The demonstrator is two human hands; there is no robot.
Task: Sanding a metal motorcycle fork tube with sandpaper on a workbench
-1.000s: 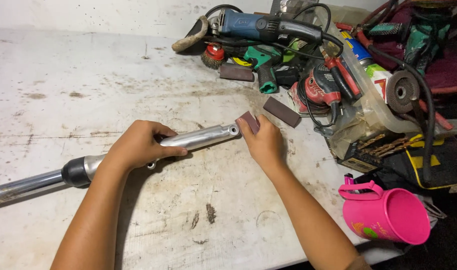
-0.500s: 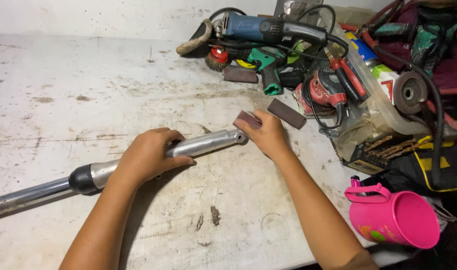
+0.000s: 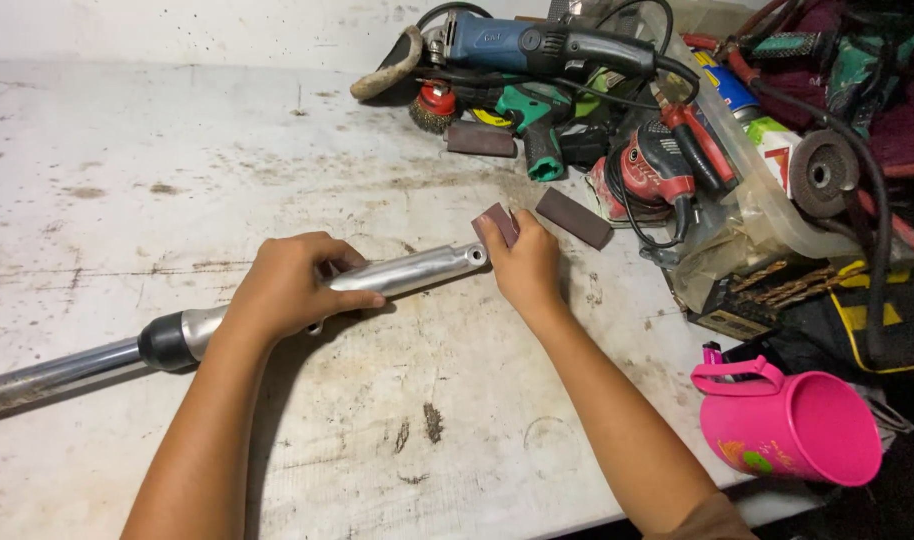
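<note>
Silver metal tube [image 3: 407, 272] lies on the white counter [image 3: 127, 150], running from its dark lower section at far left up to an end with a small hole near centre. Left hand [image 3: 292, 290] is wrapped closed around the tube's middle, pinning it down. Right hand [image 3: 525, 262] presses a small brown sanding block [image 3: 499, 224] against the tube's tip, fingers curled over it. Risks, as I judge: tube is round, so it may roll or skid if the left hand loosens; block sits right at the end, so it could slip off and knuckles hit the counter. A second block [image 3: 573, 217] lies just beside the right hand, then the tool pile [image 3: 617, 120] with loose cables, easy to snag. Pink jug [image 3: 792, 425] overhangs the counter edge, an elbow knock would drop it.
</note>
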